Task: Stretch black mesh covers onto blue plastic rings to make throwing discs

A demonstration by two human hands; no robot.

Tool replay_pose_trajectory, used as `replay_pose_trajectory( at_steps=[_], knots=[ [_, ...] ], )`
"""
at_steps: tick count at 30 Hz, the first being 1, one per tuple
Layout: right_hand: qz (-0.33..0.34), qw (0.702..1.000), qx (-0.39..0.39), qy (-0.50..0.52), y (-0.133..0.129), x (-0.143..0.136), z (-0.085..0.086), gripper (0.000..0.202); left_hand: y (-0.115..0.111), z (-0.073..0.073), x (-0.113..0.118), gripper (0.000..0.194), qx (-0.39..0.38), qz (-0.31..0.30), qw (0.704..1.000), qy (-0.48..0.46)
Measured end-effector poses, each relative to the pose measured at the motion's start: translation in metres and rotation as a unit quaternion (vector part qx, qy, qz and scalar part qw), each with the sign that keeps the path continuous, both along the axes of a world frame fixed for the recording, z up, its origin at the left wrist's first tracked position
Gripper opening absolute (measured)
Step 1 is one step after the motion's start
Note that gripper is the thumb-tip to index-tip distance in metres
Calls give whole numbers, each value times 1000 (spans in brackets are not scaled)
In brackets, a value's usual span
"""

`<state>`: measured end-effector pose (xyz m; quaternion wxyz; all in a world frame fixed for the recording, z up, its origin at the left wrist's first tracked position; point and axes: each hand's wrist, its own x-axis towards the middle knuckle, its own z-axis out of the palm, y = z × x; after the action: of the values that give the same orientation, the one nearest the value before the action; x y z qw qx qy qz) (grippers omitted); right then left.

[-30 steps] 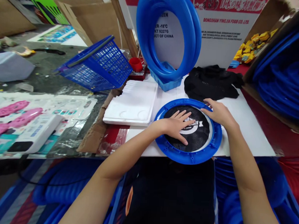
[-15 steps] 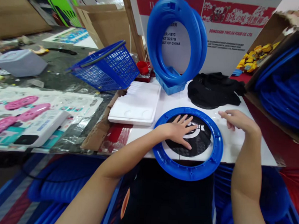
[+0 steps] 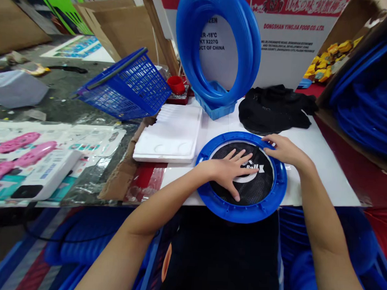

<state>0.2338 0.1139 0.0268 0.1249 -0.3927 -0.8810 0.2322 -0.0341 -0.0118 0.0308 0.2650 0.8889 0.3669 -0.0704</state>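
A blue plastic ring (image 3: 238,214) lies on the white work surface, its front part reaching over the near edge. Inside it sits a round black mesh disc (image 3: 259,189) with white printed lettering, partly covered by my fingers. My left hand (image 3: 233,171) is spread flat on the disc, fingers apart. At the ring's upper right, my right hand (image 3: 284,149) touches the rim and the disc's edge, thumb and forefinger apart. More black mesh fabric (image 3: 276,110) lies in a loose pile just behind the ring.
Several blue rings (image 3: 250,57) stand upright in a light-blue basket (image 3: 215,109). To the left are white foam (image 3: 169,137), a tilted blue basket (image 3: 128,87) and a red cup (image 3: 176,85). A carton of blue parts (image 3: 370,111) stands at right.
My right hand has come left and down onto the ring's upper right edge. The mesh disc now fills the ring's opening more evenly. My left hand stays spread on it.
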Motion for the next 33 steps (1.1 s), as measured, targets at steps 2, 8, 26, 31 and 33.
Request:
replay_pose_trajectory(
  at_steps=[2,8,26,31,33],
  knots=[
    [5,999,36,10,-1,-6,-5,35,-3,0,1,123,-3,-8,1000,-3],
    [16,998,52,24,-5,-10,-3,34,2,8,1,104,67,102,992,-32],
    [58,991,99,70,-12,-2,5,37,28,-12,0,21,261,161,947,-96],
    [117,989,52,75,-11,-25,1,27,30,-5,-5,9,187,204,932,-232],
    [137,989,5,59,-2,-30,4,26,31,-4,-7,13,171,221,922,-268]
  ],
)
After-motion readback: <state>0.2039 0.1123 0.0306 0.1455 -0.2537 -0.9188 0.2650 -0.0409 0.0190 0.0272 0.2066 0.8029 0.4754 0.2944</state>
